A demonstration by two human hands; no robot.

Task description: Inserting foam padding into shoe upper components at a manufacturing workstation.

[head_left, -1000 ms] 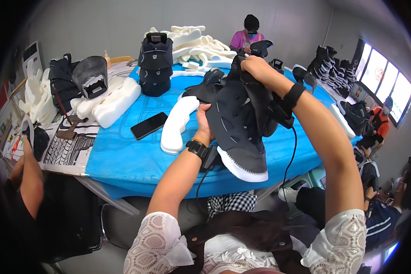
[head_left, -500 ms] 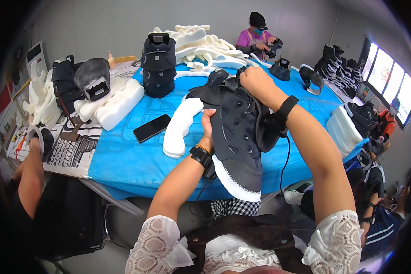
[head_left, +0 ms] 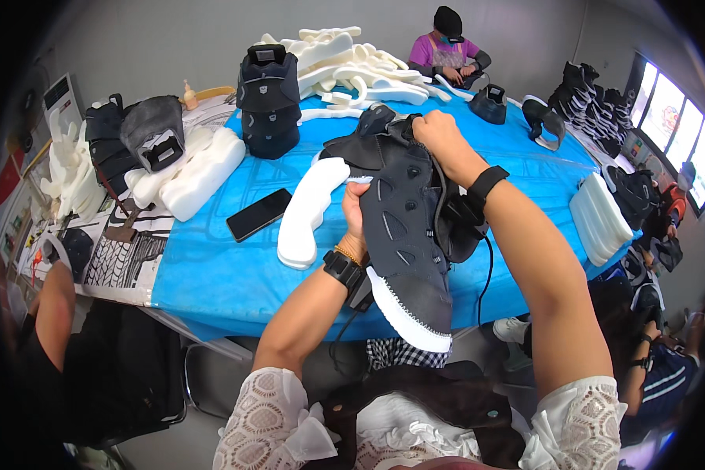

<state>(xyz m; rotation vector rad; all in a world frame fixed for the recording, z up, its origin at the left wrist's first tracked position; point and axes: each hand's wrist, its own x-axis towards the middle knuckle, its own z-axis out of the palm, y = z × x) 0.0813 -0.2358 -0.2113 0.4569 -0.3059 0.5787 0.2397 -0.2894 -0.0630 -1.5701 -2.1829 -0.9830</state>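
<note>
A black shoe upper [head_left: 392, 227] with a white stitched strip around its toe is held in front of me, toe end toward me. My left hand [head_left: 357, 215] clasps its left side, thumb on the outer face, the other fingers hidden beneath. At the far end, my right hand [head_left: 444, 141] pinches the collar edge with curled fingers; whatever lies inside that pinch is hidden. A curved white foam piece [head_left: 301, 223] lies on the blue table cover [head_left: 204, 274], just left of the upper. Beside it rests a black phone [head_left: 259, 215].
Stacked black uppers [head_left: 270, 110] stand beyond the phone, before a heap of white foam pieces [head_left: 352, 70]. More foam [head_left: 204, 176] lies at left, a white foam block [head_left: 599, 219] at right. A co-worker [head_left: 449, 51] works across the table. A dark cable [head_left: 488, 282] hangs below my right wrist.
Both hands keep their grip on the upper, which has shifted only slightly. Across the table, the co-worker's hands and dark workpiece have moved lower.
</note>
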